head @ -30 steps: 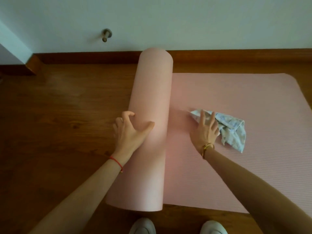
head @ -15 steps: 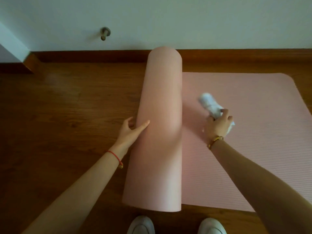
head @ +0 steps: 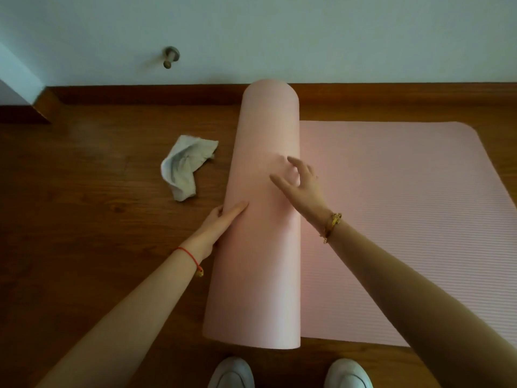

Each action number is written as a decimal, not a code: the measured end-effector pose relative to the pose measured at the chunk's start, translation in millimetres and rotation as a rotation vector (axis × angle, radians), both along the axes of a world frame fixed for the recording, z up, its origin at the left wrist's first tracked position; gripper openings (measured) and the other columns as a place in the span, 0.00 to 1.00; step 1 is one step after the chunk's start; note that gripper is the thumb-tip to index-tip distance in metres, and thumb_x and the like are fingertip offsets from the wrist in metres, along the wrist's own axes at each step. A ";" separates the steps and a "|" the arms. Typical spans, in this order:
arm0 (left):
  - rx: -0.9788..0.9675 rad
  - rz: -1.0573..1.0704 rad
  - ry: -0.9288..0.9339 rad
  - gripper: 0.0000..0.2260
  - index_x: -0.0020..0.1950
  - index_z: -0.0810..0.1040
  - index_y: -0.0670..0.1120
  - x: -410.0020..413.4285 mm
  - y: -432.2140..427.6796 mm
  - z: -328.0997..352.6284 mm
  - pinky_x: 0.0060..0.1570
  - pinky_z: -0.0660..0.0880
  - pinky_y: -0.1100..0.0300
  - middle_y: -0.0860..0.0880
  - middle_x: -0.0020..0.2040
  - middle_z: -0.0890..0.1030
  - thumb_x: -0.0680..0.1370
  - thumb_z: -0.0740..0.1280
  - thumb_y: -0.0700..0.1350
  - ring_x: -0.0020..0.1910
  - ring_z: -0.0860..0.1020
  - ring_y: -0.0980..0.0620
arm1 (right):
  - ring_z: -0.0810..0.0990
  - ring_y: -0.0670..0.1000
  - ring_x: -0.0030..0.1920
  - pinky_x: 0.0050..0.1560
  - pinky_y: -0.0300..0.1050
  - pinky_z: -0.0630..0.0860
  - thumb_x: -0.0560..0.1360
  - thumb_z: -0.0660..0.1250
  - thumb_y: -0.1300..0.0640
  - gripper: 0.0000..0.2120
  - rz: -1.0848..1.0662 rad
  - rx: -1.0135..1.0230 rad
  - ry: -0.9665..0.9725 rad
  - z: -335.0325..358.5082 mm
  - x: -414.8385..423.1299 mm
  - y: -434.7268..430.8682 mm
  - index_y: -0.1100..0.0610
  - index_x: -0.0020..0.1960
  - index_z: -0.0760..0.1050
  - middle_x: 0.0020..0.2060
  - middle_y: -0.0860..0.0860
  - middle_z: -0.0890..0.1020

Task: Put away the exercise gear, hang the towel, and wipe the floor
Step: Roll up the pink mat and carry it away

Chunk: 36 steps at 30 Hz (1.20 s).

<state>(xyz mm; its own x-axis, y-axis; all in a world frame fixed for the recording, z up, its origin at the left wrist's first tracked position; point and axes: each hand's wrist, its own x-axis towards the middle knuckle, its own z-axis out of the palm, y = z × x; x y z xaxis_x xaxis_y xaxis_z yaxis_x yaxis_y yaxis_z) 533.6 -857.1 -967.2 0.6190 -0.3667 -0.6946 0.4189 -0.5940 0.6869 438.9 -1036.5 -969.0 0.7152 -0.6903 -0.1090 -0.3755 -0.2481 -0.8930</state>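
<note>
A pink exercise mat [head: 391, 219] lies on the wooden floor, its left part wound into a thick roll [head: 263, 247] that runs away from me toward the wall. My left hand [head: 221, 222] rests flat against the roll's left side with straight fingers. My right hand [head: 299, 186] is over the top of the roll, fingers spread and loosely bent, holding nothing. A crumpled pale cloth [head: 184, 166] lies on the floor to the left of the roll, apart from both hands.
A dark wooden skirting board [head: 140, 93] runs along the white wall, with a metal door stop [head: 170, 56] above it. My two white shoes [head: 232, 373] stand at the near end of the roll. Bare wooden floor [head: 84, 233] stretches to the left.
My right hand picked the cloth up off the mat, let it go onto the floor left of the roll, and came back over the roll. The roll has shifted right.
</note>
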 end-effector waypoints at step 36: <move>-0.004 -0.065 0.074 0.45 0.77 0.65 0.54 -22.4 -34.8 -12.9 0.73 0.64 0.43 0.52 0.74 0.71 0.65 0.72 0.72 0.71 0.70 0.46 | 0.71 0.58 0.66 0.70 0.57 0.68 0.58 0.70 0.25 0.49 -0.434 0.142 0.234 -32.5 -48.6 -43.4 0.52 0.69 0.66 0.67 0.55 0.68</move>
